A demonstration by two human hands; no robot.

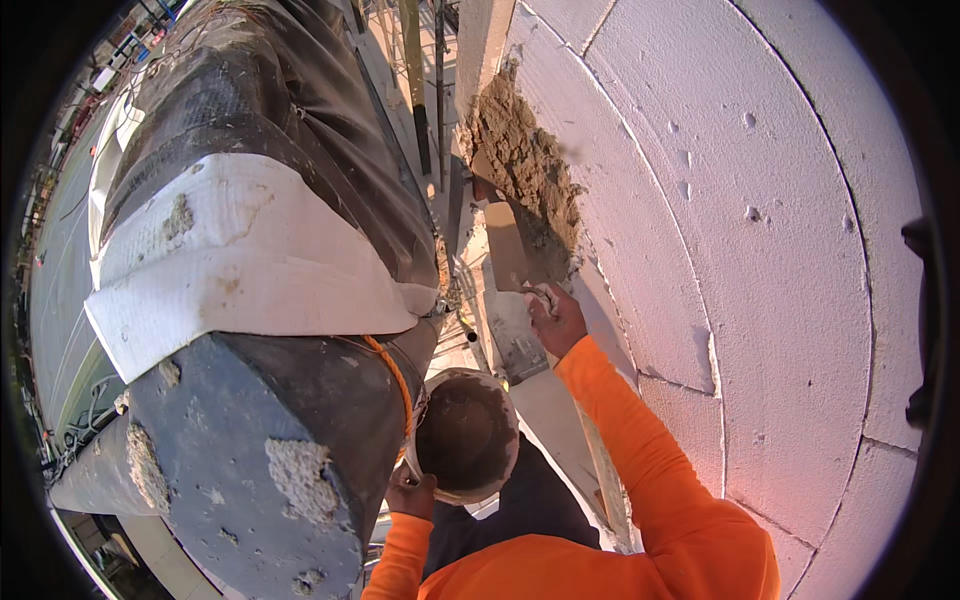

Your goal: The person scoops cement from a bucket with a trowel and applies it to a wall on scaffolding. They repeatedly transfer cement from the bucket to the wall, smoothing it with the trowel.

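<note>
My right hand [557, 318] is closed around the handle of a trowel [508, 250]. Its flat blade points away from me, beside a rough patch of brown mortar [525, 150] on the wall. At the lower middle, my left hand [410, 492] grips the near left edge of a round bucket [508, 395], with its fingers partly hidden. Dark, wet-looking residue coats the inside of the bucket. Down to the bucket's left side runs an orange rope [392, 365], close to my left hand.
A pale block wall [770, 250] with dark joints curves along the right. On the left lies a large bulk under dark sheeting [250, 80] and a white cloth [240, 260], with dried mortar lumps [300, 480]. Scaffold poles [412, 80] and boards fill the narrow gap between.
</note>
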